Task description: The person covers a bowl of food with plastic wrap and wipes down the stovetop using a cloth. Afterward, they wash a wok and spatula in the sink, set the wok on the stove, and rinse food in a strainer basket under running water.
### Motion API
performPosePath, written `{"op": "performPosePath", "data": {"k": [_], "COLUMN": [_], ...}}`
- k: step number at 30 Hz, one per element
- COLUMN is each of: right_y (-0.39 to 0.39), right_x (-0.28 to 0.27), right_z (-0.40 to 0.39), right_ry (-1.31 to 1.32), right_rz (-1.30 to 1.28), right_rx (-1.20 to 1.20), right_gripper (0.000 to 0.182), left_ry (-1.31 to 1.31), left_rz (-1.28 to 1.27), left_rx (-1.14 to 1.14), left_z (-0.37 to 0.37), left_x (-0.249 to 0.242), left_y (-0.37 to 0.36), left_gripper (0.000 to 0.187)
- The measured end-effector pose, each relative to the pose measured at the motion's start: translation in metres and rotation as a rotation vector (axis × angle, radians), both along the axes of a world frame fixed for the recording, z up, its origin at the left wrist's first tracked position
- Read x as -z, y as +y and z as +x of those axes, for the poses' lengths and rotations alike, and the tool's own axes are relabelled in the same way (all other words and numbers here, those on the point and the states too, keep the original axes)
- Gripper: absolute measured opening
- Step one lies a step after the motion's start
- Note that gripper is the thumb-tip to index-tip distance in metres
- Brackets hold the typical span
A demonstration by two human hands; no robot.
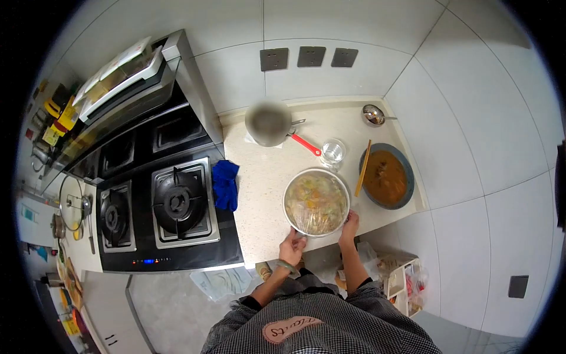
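Note:
A round, white-rimmed bowl [316, 202] of mixed food, with what looks like clear plastic film over part of it, stands at the front of the pale counter. My left hand [292, 248] grips its lower left rim, and a bracelet circles that wrist. At its lower right side, my right hand [349, 227] holds the wall with curled fingers. Just behind the bowl is a clear glass [333, 152]. To the right sits a grey bowl [387, 177] of brown sauce, with chopsticks [363, 168] across its left rim.
A blurred pan-like vessel [268, 124] and a red-handled utensil [305, 145] lie at the back. A ladle [374, 115] rests in the far right corner. Left of the counter is a gas stove [178, 202], a blue cloth [225, 185] at its edge. Shelves [396, 282] stand below right.

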State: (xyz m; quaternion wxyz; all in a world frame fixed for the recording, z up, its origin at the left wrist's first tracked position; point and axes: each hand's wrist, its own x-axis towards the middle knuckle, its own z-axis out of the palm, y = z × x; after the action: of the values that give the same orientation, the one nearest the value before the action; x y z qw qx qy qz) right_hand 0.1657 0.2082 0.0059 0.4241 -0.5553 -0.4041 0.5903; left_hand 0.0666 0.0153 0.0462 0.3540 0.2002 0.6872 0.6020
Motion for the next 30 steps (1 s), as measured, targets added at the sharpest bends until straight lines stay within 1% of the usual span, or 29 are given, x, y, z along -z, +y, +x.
{"op": "performPosePath", "data": {"k": [1, 4, 5, 6, 7, 8, 10, 11, 12, 13, 15, 16, 17, 18, 20, 21, 22, 24, 27, 30], "right_y": [0.005, 0.012, 0.01, 0.008, 0.006, 0.002, -0.008, -0.014, -0.02, -0.027, -0.036, -0.041, -0.048, -0.053, -0.06, -0.063, -0.071, -0.08, -0.084, -0.087], "right_x": [-0.001, -0.006, -0.007, -0.016, -0.021, -0.024, -0.029, -0.03, -0.034, -0.036, -0.033, -0.032, -0.032, -0.035, -0.033, -0.027, -0.023, -0.034, -0.034, -0.031], "right_z": [0.003, 0.007, 0.007, 0.008, 0.008, 0.009, 0.02, 0.028, 0.038, 0.048, 0.069, 0.078, 0.086, 0.093, 0.104, 0.109, 0.116, 0.113, 0.112, 0.113], "right_ry": [0.032, 0.033, 0.032, 0.099, 0.167, 0.169, 0.061, 0.062, -0.013, -0.091, -0.059, -0.02, -0.027, -0.073, -0.134, -0.12, -0.11, -0.143, -0.14, -0.148], "right_rz": [-0.01, 0.027, 0.025, 0.029, 0.033, 0.03, -0.063, -0.065, -0.065, -0.066, -0.066, -0.063, -0.067, -0.099, -0.138, -0.148, -0.166, -0.159, -0.201, -0.215], "right_rx": [-0.053, -0.093, -0.099, -0.072, -0.046, -0.053, 0.073, 0.067, 0.036, 0.007, -0.006, -0.017, -0.016, -0.042, -0.064, -0.065, -0.064, -0.053, -0.061, -0.081], "right_gripper": [0.04, 0.042, 0.042, 0.041, 0.04, 0.04, 0.036, 0.036, 0.034, 0.031, 0.03, 0.028, 0.028, 0.028, 0.028, 0.027, 0.027, 0.024, 0.025, 0.026], "left_ry": [0.0, 0.036, 0.009, 0.009, 0.058, 0.109, 0.165, 0.217, 0.721, 0.855, 1.089, 1.084, 0.914, 0.848, 0.95, 0.985, 1.015, 1.056, 1.059, 1.059], "left_rz": [-0.002, 0.002, -0.003, -0.003, -0.012, -0.024, -0.288, -0.233, -0.08, -0.169, -0.383, -0.574, -0.658, -0.654, -0.583, -0.456, -0.405, -0.349, -0.318, -0.313], "left_rx": [0.01, 0.043, 0.059, 0.054, 0.096, 0.138, 0.208, -0.026, -0.146, -0.231, -0.424, -0.413, -0.233, -0.174, -0.054, 0.047, 0.092, 0.165, 0.349, 0.457], "left_z": [0.003, 0.01, 0.012, 0.01, 0.005, -0.001, -0.04, -0.06, -0.097, -0.135, -0.213, -0.238, -0.266, -0.271, -0.268, -0.262, -0.245, -0.214, -0.175, -0.123], "left_x": [0.003, 0.011, 0.014, 0.011, 0.004, -0.004, -0.025, -0.041, -0.012, -0.008, -0.001, 0.006, 0.032, 0.032, 0.038, 0.036, 0.027, 0.02, 0.014, 0.009], "left_y": [0.002, 0.006, 0.005, 0.004, 0.004, 0.002, 0.0, 0.0, -0.003, -0.003, -0.004, 0.0, -0.003, 0.004, 0.02, 0.03, 0.039, 0.043, 0.025, -0.004], "left_gripper": [0.056, 0.056, 0.055, 0.055, 0.051, 0.047, 0.036, 0.028, 0.034, 0.044, 0.067, 0.07, 0.066, 0.064, 0.063, 0.062, 0.059, 0.055, 0.049, 0.052]}}
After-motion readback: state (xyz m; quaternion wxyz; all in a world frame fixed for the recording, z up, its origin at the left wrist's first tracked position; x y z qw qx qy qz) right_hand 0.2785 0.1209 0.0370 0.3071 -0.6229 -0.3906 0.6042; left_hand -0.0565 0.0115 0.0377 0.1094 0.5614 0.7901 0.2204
